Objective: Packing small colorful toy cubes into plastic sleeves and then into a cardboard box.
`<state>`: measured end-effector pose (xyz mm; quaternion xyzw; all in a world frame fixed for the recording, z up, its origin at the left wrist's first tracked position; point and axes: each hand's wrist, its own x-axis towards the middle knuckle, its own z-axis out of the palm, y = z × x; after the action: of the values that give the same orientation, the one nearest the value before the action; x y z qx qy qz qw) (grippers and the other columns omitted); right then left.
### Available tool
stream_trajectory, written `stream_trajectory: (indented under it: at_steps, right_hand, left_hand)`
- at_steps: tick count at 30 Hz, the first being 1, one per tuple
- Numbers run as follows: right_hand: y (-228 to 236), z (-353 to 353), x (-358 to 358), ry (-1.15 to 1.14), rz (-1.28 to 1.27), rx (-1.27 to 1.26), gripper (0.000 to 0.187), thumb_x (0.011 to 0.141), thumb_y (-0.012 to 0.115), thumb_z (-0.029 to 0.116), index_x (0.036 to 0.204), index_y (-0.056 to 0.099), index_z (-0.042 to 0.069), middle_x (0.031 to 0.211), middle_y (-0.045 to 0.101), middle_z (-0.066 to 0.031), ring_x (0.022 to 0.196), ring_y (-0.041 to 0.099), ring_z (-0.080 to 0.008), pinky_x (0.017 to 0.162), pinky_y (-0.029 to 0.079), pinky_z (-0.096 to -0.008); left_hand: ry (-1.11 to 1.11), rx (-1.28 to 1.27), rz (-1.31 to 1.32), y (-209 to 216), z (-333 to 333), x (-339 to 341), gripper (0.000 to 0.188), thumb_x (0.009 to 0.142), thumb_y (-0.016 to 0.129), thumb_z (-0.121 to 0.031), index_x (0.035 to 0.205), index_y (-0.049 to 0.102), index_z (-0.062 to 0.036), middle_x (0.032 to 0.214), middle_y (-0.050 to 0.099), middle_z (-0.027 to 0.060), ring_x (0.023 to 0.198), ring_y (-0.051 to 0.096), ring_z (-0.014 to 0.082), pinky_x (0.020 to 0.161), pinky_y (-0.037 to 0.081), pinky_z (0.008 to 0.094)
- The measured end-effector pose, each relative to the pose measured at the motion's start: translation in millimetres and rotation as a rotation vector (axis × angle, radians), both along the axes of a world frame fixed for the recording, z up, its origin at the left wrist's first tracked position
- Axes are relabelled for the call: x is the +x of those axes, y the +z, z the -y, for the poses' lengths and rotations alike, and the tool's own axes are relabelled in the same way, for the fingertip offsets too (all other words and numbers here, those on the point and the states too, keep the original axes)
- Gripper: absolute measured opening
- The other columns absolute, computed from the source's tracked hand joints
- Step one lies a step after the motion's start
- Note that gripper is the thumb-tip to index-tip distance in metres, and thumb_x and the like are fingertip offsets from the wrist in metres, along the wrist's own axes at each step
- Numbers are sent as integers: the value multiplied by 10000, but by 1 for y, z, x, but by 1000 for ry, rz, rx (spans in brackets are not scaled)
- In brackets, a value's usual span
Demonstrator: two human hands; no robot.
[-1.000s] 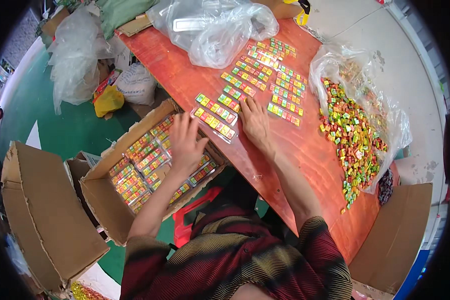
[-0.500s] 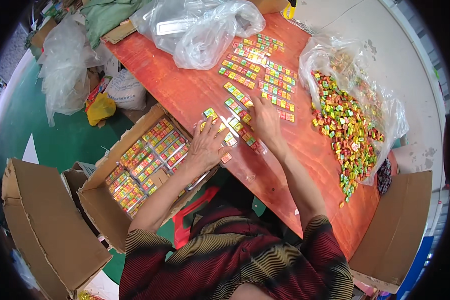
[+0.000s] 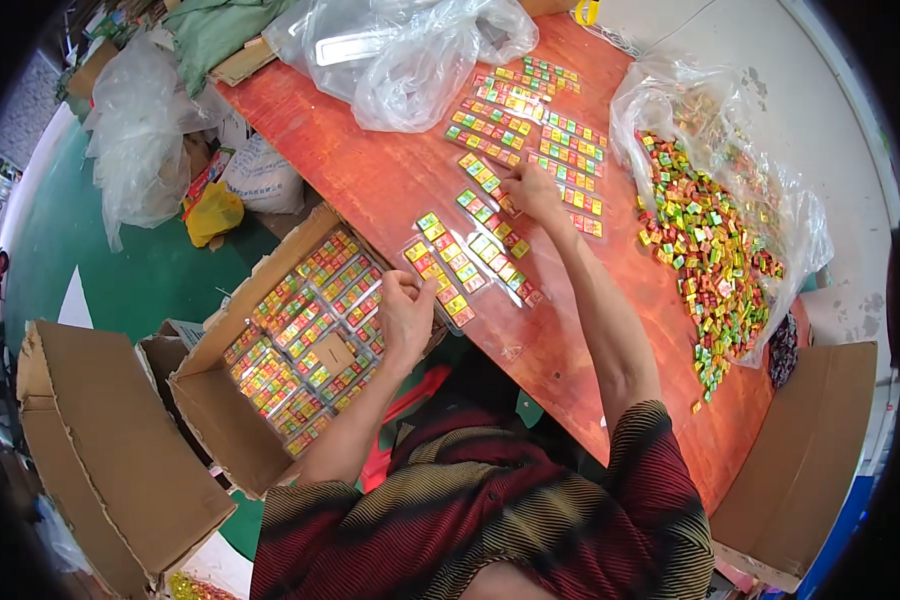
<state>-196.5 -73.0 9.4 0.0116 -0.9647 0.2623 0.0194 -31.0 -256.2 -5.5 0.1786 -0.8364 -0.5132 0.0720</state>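
Note:
My left hand (image 3: 407,318) is at the table's near-left edge with its fingers curled in, beside a clear tray strip (image 3: 440,282) of small red, yellow and green wrapped cubes. What its fingertips hold, if anything, I cannot make out. My right hand (image 3: 535,192) reaches farther in, fingers bent down together onto the end of another filled strip (image 3: 481,172); its fingertips are partly hidden. Between the hands, more strips (image 3: 493,253) lie slantwise side by side. Behind my right hand, several filled strips (image 3: 568,155) lie in rows.
A clear plastic bag (image 3: 805,235) spills a heap of loose wrapped cubes (image 3: 715,265) on the right of the red table (image 3: 650,370). A cardboard box (image 3: 205,400) of filled packs stands at the left. Crumpled clear plastic (image 3: 410,80) lies at the back.
My left hand has drawn back toward the box and its spread fingers have curled, uncovering the nearest strips. My right hand has moved slightly farther up the strips.

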Motion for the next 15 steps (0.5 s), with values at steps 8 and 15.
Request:
stream_trajectory:
  at_steps: [8,15]
  right_hand:
    - [4,-25,-6,-77,184,-220,251,713,603,219,798,627,-16,766,616,-189,750,614,-249,682,453,-341]
    - [24,-27,15,-67,231,-665,202,777,580,226,742,593,27,629,529,3,536,435,-67,482,323,-225]
  left_hand:
    - [55,260,58,-16,-2,-4,219,741,619,-150,808,461,-14,601,513,37,511,495,134,492,404,270]
    - [128,651,182,-7,2,-1,118,770,569,-95,775,467,-35,609,494,10,446,455,71,380,368,191]
